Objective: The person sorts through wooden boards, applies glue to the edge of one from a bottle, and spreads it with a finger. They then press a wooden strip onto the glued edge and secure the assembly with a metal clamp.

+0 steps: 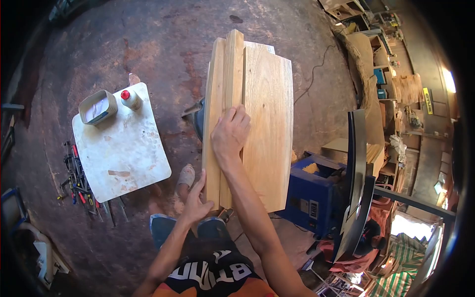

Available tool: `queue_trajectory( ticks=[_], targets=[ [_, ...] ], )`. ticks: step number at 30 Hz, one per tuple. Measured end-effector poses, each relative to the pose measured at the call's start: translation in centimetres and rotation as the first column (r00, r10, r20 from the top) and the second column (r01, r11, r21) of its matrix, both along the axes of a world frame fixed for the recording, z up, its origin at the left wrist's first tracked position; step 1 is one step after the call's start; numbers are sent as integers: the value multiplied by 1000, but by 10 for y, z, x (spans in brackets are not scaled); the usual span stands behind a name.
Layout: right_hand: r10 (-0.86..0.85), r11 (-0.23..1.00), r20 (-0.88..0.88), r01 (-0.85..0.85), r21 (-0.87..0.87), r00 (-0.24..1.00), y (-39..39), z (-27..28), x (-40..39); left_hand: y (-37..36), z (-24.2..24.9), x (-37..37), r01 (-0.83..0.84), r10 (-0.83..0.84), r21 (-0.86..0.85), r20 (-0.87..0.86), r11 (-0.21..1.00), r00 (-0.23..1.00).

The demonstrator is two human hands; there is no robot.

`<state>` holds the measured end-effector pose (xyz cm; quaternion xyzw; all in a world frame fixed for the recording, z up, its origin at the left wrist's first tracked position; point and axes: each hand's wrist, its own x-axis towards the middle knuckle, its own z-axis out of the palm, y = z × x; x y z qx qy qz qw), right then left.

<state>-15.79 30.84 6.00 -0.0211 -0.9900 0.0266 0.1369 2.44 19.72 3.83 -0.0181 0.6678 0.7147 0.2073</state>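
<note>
Pale timber under both sets of fingers: right hand (230, 132) laid flat, fingers (239, 117) spread and pressing on the upper faces where a narrow strip (233, 74) meets the wide board (268, 133), nothing gripped; left hand (197, 200) open too, fingers (202, 179) braced against the near left edge of the outer strip (213, 123), pushing rather than clasping. Judged from this, well along in lining up the stack: strips and board already side by side and touching, long edges parallel, near ends roughly level, far ends stepped and not flush. No clamps on the wood yet; a scatter of clamps or hand tools (79, 180) lying on the floor well to the left. Nearer, a small white table (123, 148) with a rectangular tub (97, 107) and a red-capped bottle (131, 99), possibly glue, though no label readable. Whatever carries the boards hidden beneath them; only a dark machine part (197, 115) poking out at the left edge. Glue in the joints, if any, not visible. Blue machine (311, 190) at right partly cut off by a dark upright panel (357, 173); workshop shelves beyond too warped by the lens to read.
</note>
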Motion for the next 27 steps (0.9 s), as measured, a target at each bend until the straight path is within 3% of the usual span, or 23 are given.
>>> queue_trajectory(
  ticks=[2,5,7,12,14,17,20,23,26,27],
  targets=[
    [31,996,-9,-30,82,999,0,-9,0,-2,-4,1,8,-8,-9,-5,1000,1000],
    [2,1000,68,-3,22,998,-3,-4,-3,-4,-6,1,19,-20,-30,-11,999,1000],
    [-55,998,98,57,-17,994,-11,11,-8,1,-17,4,-30,23,-56,-129,998,991],
    [-119,991,65,115,63,991,-11,-2,-32,9,-33,13,-56,35,183,117,981,993],
    [-146,988,115,139,67,983,-10,-2,-32,15,-46,18,-83,75,212,48,974,996],
    [-146,987,155,135,83,977,-14,-5,-29,3,-25,10,-15,-9,157,152,987,988],
    [-150,989,181,148,27,972,-17,-1,-32,1,-38,15,14,-56,245,165,969,985],
    [-116,972,228,158,-176,967,-13,22,-27,0,-23,8,-28,19,212,45,977,999],
    [-10,950,39,21,-312,999,-9,37,-18,-1,-39,11,0,10,246,-37,969,999],
    [-9,936,-25,0,-353,1000,-7,43,-14,-1,-42,15,0,-12,282,38,959,999]
  ],
)
